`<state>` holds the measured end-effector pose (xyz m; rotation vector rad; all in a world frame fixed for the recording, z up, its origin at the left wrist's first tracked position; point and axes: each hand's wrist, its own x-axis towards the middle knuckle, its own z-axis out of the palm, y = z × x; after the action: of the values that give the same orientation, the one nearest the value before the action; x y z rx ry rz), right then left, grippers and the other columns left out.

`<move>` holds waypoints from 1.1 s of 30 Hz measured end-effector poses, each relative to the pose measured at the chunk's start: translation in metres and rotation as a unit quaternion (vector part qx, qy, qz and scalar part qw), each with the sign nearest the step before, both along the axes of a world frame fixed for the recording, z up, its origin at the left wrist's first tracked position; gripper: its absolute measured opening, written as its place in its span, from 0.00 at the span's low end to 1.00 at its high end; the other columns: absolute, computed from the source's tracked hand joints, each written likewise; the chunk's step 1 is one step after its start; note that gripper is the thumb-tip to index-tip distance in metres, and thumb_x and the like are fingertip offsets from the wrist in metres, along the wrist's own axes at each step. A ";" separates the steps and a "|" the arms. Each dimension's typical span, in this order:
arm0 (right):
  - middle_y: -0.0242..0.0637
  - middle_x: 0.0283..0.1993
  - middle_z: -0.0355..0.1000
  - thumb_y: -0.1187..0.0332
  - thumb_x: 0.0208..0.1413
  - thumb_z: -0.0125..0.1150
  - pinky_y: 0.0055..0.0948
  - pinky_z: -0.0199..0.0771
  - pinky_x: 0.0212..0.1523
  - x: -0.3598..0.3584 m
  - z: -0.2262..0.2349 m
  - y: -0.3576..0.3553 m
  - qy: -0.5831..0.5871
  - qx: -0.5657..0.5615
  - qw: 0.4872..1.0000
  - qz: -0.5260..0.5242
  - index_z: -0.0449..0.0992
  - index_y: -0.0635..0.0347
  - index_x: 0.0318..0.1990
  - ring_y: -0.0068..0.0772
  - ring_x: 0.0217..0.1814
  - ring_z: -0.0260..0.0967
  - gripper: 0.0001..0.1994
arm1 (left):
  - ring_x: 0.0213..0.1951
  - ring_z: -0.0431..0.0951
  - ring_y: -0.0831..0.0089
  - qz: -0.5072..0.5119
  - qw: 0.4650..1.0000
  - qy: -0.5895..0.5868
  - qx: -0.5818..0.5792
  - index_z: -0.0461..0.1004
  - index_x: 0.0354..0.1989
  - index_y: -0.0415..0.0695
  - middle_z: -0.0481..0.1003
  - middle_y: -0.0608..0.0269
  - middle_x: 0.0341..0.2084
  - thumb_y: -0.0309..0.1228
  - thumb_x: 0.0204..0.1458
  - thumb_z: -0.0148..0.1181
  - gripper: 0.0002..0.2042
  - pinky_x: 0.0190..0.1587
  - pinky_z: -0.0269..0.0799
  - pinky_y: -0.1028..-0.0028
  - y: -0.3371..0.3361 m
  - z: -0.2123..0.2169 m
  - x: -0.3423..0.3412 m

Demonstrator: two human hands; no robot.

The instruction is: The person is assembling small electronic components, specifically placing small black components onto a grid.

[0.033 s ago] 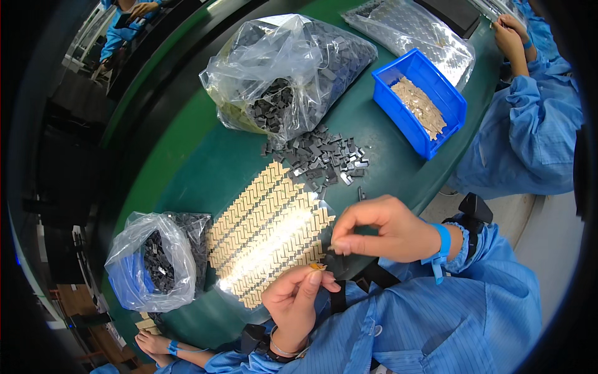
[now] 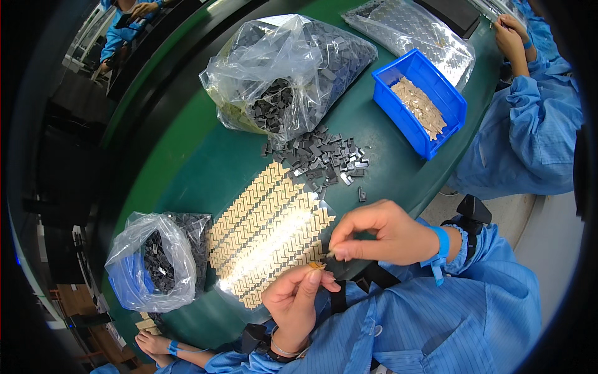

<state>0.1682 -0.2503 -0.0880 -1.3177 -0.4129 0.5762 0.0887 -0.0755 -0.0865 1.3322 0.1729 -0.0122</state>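
Observation:
My left hand (image 2: 295,298) pinches a small yellow-orange piece (image 2: 317,265) between thumb and fingertips, close to the near edge of the table. Just to its right, my right hand (image 2: 389,234) has thumb and forefinger pressed together on a tiny item too small to make out. The two hands are close but apart. Beyond them lies a sheet of small beige strips (image 2: 252,215) in a zigzag pattern with dark gaps, glare across its middle. Loose dark grey clip-like parts (image 2: 327,156) are heaped past the sheet's far end.
Behind the heap, a big clear bag (image 2: 274,75) holds more dark parts. A blue bin (image 2: 387,93) with beige strips stands at right, near a flat clear package (image 2: 411,28). A smaller bag (image 2: 180,249) of dark parts sits left. Co-workers' hands (image 2: 511,40) show at the edges.
My right hand has shifted slightly left and down, nearer the left hand, uncovering more of a lone dark part behind it. The left hand stays in place.

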 end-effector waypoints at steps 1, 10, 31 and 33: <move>0.33 0.32 0.74 0.71 0.51 0.59 0.20 0.69 0.38 -0.001 -0.004 0.001 0.008 0.018 1.000 0.009 0.74 0.68 0.35 0.18 0.35 0.69 0.08 | 0.21 0.74 0.69 -0.002 1.000 -0.001 -0.001 0.71 0.33 0.29 0.74 0.50 0.22 0.24 0.52 0.53 0.07 0.25 0.72 0.74 0.000 0.000 0.001; 0.36 0.27 0.73 0.71 0.50 0.59 0.21 0.69 0.31 -0.008 -0.005 0.011 -0.053 -0.006 0.999 0.003 0.74 0.67 0.33 0.20 0.29 0.70 0.07 | 0.28 0.76 0.72 -0.006 0.999 0.009 0.037 0.72 0.38 0.29 0.75 0.52 0.29 0.21 0.53 0.52 0.08 0.35 0.74 0.76 -0.002 0.001 -0.001; 0.33 0.27 0.73 0.70 0.52 0.57 0.17 0.67 0.29 -0.012 -0.007 0.016 0.063 0.018 0.998 0.026 0.75 0.67 0.36 0.16 0.29 0.67 0.08 | 0.36 0.70 0.74 0.061 0.981 -0.121 0.141 0.77 0.35 0.35 0.68 0.58 0.35 0.18 0.45 0.59 0.08 0.39 0.66 0.79 -0.002 -0.007 0.003; 0.33 0.27 0.73 0.71 0.52 0.57 0.17 0.67 0.29 -0.014 -0.007 0.016 0.066 0.015 0.997 0.025 0.75 0.68 0.36 0.16 0.29 0.67 0.08 | 0.36 0.69 0.74 0.058 0.978 -0.131 0.151 0.77 0.35 0.35 0.67 0.59 0.35 0.18 0.45 0.59 0.08 0.39 0.65 0.79 -0.002 -0.007 0.004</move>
<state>0.1546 -0.2345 -0.0949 -1.2362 -0.3464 0.6926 0.0925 -0.0779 -0.0936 1.6101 0.0284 0.2985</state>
